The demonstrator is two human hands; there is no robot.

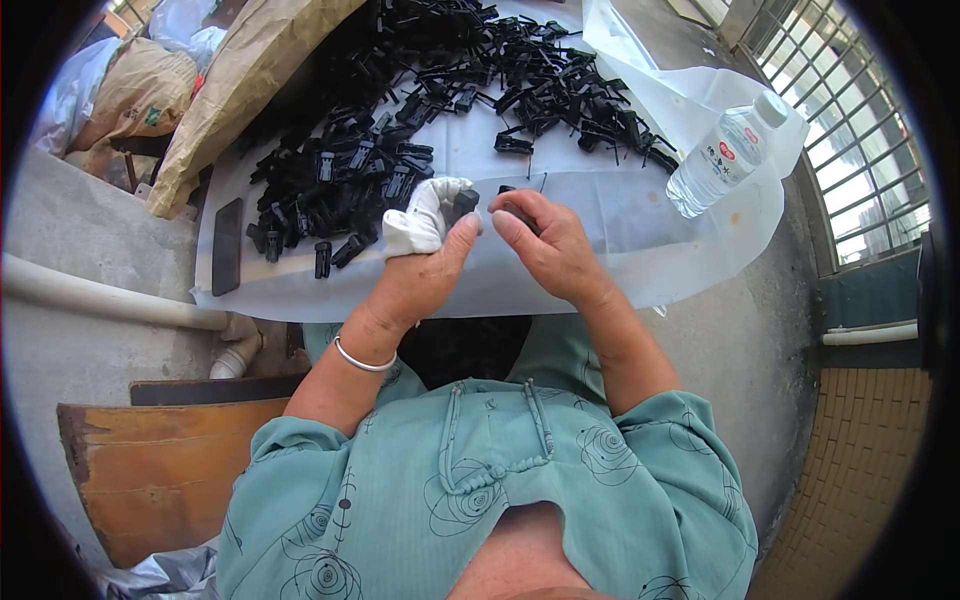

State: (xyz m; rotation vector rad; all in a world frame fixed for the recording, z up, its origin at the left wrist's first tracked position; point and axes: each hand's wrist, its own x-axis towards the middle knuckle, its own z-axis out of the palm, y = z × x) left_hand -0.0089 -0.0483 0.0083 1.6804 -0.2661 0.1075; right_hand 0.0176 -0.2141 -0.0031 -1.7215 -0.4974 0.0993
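Observation:
My left hand (437, 232), partly covered by a white cloth glove, is closed on a small black plastic part (465, 202). Just to its right, my right hand (556, 250) pinches another dark plastic piece (522, 216) between thumb and fingers. A narrow gap separates the two hands above the near part of the white plastic sheet (620, 225). Beyond and left of them, a large heap of black plastic parts (345, 165) covers much of the sheet. More such parts (575, 95) spread across the far right. The exact shape of both held pieces is partly hidden by my fingers.
A clear water bottle (722, 165) with a white cap stands at the right. At the left edge lies a dark phone (227, 247), with brown paper (240, 90) rising behind it. A white pipe (110, 295) runs along the left; a barred window (850, 110) is at right.

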